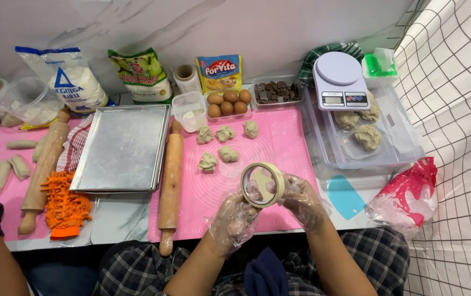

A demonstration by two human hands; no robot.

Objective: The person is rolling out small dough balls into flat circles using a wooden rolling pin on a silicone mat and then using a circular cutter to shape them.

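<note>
Surface: white marble-look counter under a pink silicone baking mat (pixel 279 142), against a pale wall.
Left hand (pixel 234 219): in a clear plastic glove, I see it curled under the cream-coloured round ring cutter (pixel 262 185), gripping its lower rim.
Right hand (pixel 303 201): gloved too, fingers pinching the ring's right edge.
Ring's place: lifted above the mat's near edge, tilted toward me, apart from the dough.
Dough: five pale rough dough lumps (pixel 219 159) lie farther back on the mat; wooden rolling pin (pixel 170 181) just beside its left edge.
Step, as I judge: ring readied, dough not yet flattened; next calls for a free hand.
</note>
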